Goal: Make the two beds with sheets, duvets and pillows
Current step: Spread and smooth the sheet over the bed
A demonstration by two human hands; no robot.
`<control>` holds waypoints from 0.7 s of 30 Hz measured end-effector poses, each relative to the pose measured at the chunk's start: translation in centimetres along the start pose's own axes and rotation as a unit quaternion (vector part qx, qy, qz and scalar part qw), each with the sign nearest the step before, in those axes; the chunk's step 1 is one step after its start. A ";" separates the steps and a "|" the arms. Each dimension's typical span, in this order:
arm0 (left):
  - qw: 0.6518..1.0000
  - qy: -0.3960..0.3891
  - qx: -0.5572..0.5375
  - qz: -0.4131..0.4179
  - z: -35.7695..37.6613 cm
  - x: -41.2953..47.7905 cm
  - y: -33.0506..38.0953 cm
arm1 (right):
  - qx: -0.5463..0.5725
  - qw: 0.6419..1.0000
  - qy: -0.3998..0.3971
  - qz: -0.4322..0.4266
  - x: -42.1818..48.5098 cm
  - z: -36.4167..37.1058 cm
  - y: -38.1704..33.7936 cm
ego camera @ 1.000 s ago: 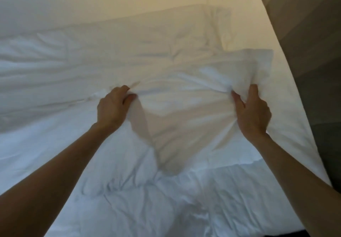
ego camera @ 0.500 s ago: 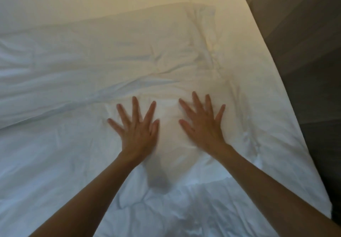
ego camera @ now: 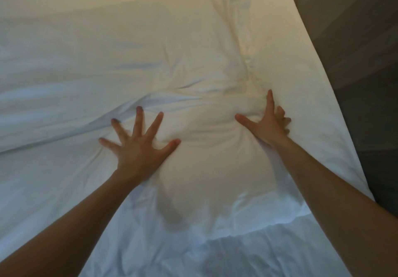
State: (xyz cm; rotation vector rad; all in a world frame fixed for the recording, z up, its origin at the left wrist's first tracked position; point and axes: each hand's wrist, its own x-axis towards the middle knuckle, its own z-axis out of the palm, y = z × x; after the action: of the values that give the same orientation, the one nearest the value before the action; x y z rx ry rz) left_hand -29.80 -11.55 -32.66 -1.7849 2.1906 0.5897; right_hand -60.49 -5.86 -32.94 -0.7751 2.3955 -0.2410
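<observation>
A white duvet (ego camera: 129, 61) lies spread over the bed, wrinkled, with a folded-back flap (ego camera: 215, 169) lying flat in the middle. My left hand (ego camera: 140, 145) presses palm-down on the flap with its fingers spread wide. My right hand (ego camera: 267, 123) rests flat near the flap's right edge, fingers apart, beside the duvet's seam. Under the duvet, the white sheet (ego camera: 301, 82) shows along the bed's right side. Neither hand holds any cloth.
The bed's right edge (ego camera: 336, 113) runs diagonally down the frame. Beyond it is dark brown floor or wall (ego camera: 366, 39). Crumpled white bedding (ego camera: 237, 253) lies at the near bottom.
Both hands let go of the duvet flap, laid it flat and opened. Since then they have slid apart across it, the right hand toward the bed's right edge.
</observation>
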 end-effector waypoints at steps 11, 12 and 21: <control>1.000 -0.015 -0.003 0.001 0.6 0.9 -0.5 | 0.122 0.992 0.031 -0.025 2.1 0.1 -1.3; 0.999 -0.031 -0.010 0.003 0.2 1.0 -0.6 | 0.124 0.992 0.027 -0.002 2.0 0.1 -1.6; 0.988 -0.125 -0.041 0.076 -3.0 0.0 -3.3 | 0.036 0.997 -0.021 0.059 -0.8 -0.6 -4.1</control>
State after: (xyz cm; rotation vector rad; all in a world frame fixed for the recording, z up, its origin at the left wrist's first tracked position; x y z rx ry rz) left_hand -26.39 -13.48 -30.45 -1.4955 2.1672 0.8969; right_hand -58.39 -8.74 -30.70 -0.5969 2.3696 -0.2583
